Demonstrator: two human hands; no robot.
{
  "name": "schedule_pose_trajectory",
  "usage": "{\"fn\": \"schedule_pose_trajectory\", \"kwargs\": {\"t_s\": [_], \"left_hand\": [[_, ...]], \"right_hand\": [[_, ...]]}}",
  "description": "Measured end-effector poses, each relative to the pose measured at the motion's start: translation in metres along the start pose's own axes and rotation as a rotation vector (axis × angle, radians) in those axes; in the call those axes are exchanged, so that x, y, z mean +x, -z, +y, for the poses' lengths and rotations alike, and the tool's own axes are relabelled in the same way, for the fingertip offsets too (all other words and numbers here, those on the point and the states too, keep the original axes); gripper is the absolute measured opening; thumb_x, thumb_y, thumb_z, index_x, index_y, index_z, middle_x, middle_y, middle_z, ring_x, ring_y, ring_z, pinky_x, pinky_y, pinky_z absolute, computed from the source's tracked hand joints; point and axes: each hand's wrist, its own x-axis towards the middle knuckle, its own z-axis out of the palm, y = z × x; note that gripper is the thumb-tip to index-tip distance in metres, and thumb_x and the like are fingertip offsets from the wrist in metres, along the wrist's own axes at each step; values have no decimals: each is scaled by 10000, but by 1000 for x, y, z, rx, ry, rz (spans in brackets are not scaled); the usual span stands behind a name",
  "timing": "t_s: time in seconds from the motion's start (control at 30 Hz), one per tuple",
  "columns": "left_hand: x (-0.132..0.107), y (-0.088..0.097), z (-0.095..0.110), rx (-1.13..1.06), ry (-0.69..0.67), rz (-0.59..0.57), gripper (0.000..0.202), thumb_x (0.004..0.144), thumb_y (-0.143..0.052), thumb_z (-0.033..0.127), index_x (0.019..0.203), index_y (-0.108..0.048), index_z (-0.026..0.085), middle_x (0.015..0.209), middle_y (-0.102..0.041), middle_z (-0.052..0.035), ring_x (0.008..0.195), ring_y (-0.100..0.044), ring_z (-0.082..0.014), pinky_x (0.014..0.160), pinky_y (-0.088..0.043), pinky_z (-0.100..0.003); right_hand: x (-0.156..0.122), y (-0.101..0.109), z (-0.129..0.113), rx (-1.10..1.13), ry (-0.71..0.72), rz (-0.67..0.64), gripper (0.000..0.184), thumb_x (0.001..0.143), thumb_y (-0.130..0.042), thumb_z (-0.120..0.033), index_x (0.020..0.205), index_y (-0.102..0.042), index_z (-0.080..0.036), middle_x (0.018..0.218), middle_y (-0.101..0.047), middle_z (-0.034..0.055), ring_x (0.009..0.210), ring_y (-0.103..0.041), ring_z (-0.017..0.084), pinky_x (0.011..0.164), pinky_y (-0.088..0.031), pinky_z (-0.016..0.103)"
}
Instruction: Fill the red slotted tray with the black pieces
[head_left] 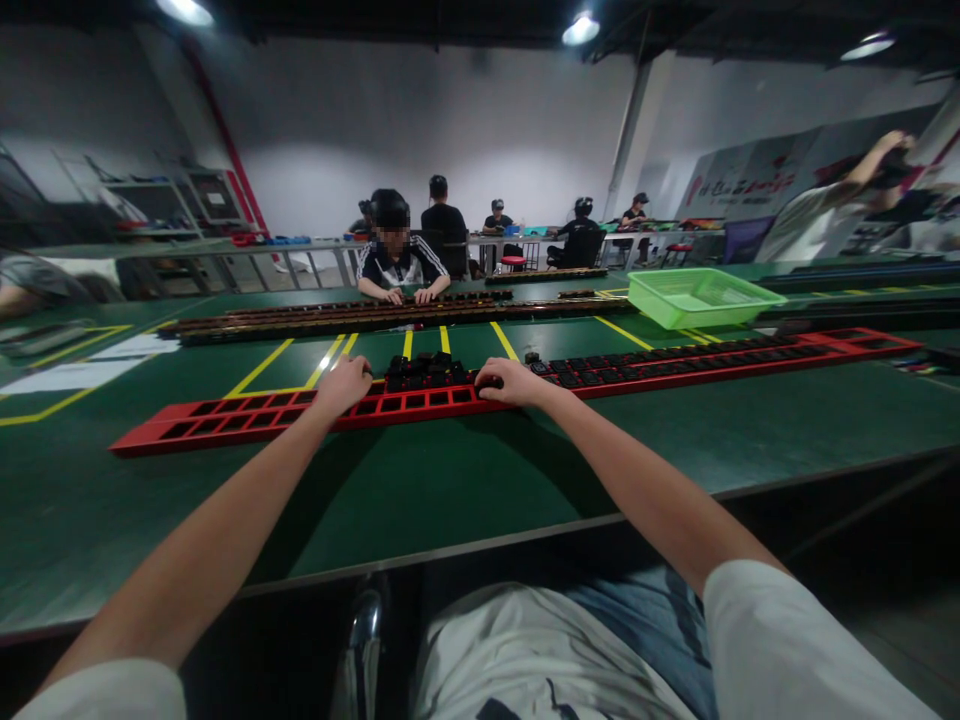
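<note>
A long red tray (232,434) with rows of square slots lies across the green table. Small black square pieces (592,372) fill its right part, while the slots at the left stand vacant. Between my hands, a loose heap of black pieces (427,370) sits on the tray's far side. My right hand (510,382) is closed over the near row, fingers pinching a small black piece (491,382). Left of the heap, my left hand (345,384) has its fingers curled together; whatever is in them is hidden.
A light green plastic basket (701,298) stands beyond the tray at the right. Long dark strips (300,322) lie farther back, where a person (401,262) sits with both hands on them. White papers (90,362) and yellow tape lines mark the left side. More people sit behind.
</note>
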Motion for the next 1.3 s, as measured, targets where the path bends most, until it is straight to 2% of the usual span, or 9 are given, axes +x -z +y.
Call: {"fn": "schedule_pose_trajectory", "kwargs": {"t_s": [0.17,0.33,0.47,0.57,0.67,0.83,1.0,1.1,1.3], "left_hand": [[5,2,9,-171,-109,165,315,912,-366,232,1058,-634,150,1094,-642,-139,1078,-594,-275,1004,-460,-413],[-3,10,37,-327,-343,304,198,855,-451,210,980,-596,162,1047,-631,-120,1019,-593,-257,966,-484,-413],[-23,16,66,-359,-631,284,111,837,-514,191,943,-545,184,1134,-594,-117,1093,-572,-247,987,-476,-406],[-38,19,83,-338,-737,215,87,839,-522,170,922,-525,193,1192,-588,-124,1146,-559,-258,1010,-460,-434],[-48,17,95,-332,-769,155,121,842,-533,177,961,-523,195,1226,-587,-124,1142,-565,-266,1000,-465,-453],[-53,10,101,-361,-823,92,350,858,-526,170,1208,-528,183,1247,-576,-118,1173,-547,-258,1047,-448,-451],[-56,10,102,-372,-864,52,260,868,-505,149,1110,-594,185,1247,-570,-103,1174,-537,-245,1062,-439,-438],[-58,13,104,-404,-862,69,305,852,-507,128,1145,-579,178,1228,-566,-101,1167,-535,-240,1060,-445,-423],[-60,17,106,-394,-857,139,621,736,-491,23,1338,-498,173,1235,-502,-114,1152,-527,-240,1049,-462,-405]], "right_hand": [[0,0,1,-5,-5,9,165,835,-706,-215,992,-724,-169,988,-625,62,875,-592,174,797,-457,280],[-1,1,3,-14,25,8,165,851,-694,-242,1002,-725,-185,996,-630,58,907,-596,184,812,-450,284],[0,-1,5,-17,29,12,174,850,-694,-243,1010,-724,-182,1005,-633,65,911,-594,190,815,-445,290],[1,-3,7,-12,41,15,173,844,-700,-236,1005,-727,-179,991,-633,64,908,-590,190,820,-440,293],[2,-4,8,-4,59,29,169,839,-704,-230,998,-728,-180,977,-634,57,909,-588,185,828,-436,292],[1,-3,7,0,39,20,163,830,-712,-229,980,-732,-169,949,-640,51,862,-593,171,798,-444,281],[1,-2,4,-6,35,21,168,832,-706,-230,987,-730,-166,961,-640,56,876,-594,174,805,-445,280],[0,-1,2,-19,33,25,165,840,-699,-233,990,-728,-170,968,-635,56,898,-585,179,823,-434,284],[-1,1,-1,-14,16,18,164,840,-695,-219,993,-722,-166,974,-628,58,886,-579,177,816,-431,282]]}}
